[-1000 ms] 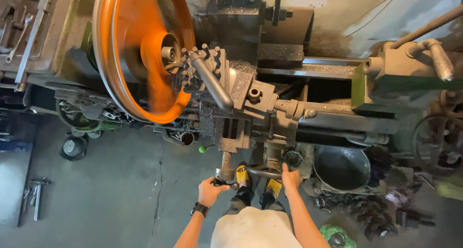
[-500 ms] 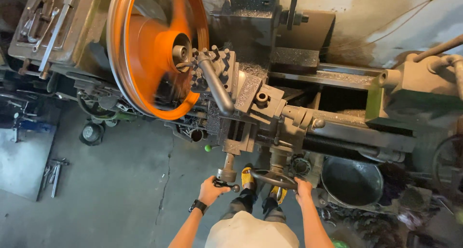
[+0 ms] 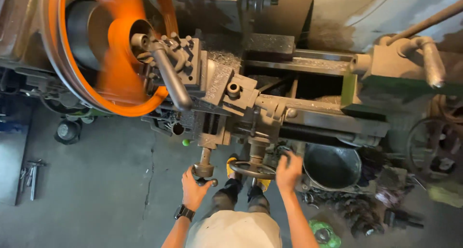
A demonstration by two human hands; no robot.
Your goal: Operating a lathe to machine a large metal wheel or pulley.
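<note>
Left hand [image 3: 194, 189] has its grip closed on the crank handle [image 3: 204, 173], while the right hand [image 3: 289, 171] holds the handwheel [image 3: 251, 170].

orange wheel [image 3: 120, 79]: I see it motion-blurred, cut off by the top and left edges | left hand [image 3: 194, 190]: its fingers cover the small crank handle [image 3: 205, 180] | right hand [image 3: 289, 171]: it hides part of the handwheel [image 3: 251, 170] rim | my forearms run off the bottom edge | metal bucket [image 3: 332, 166]: I can't make out the dark inside
</note>
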